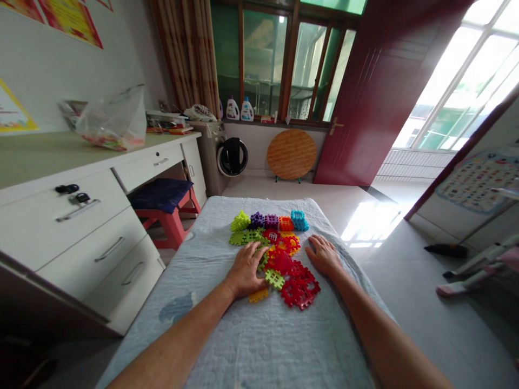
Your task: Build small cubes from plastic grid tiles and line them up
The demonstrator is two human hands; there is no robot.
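Observation:
My left hand [244, 270] rests over the left side of a pile of plastic interlocking pieces, its fingers apart on green ones [245, 236]. A light green piece [274, 279] lies by its thumb, and a yellow-orange piece [258, 295] is partly under the palm. Flat on the cloth, my right hand [323, 255] has its fingers spread, right of the red pieces [300, 285]. Behind the pile stands a row of lime [240, 221], dark purple [257, 220], purple [271, 221], orange [286, 223] and blue [298, 219] stacks.
A pale blue cloth [178, 324] covers the table. To the left are a white desk [109, 237] and a red stool with a dark cushion [162, 195]. Farther back are a washing machine [213, 156], a round wooden board [292, 154] and a red door [377, 81].

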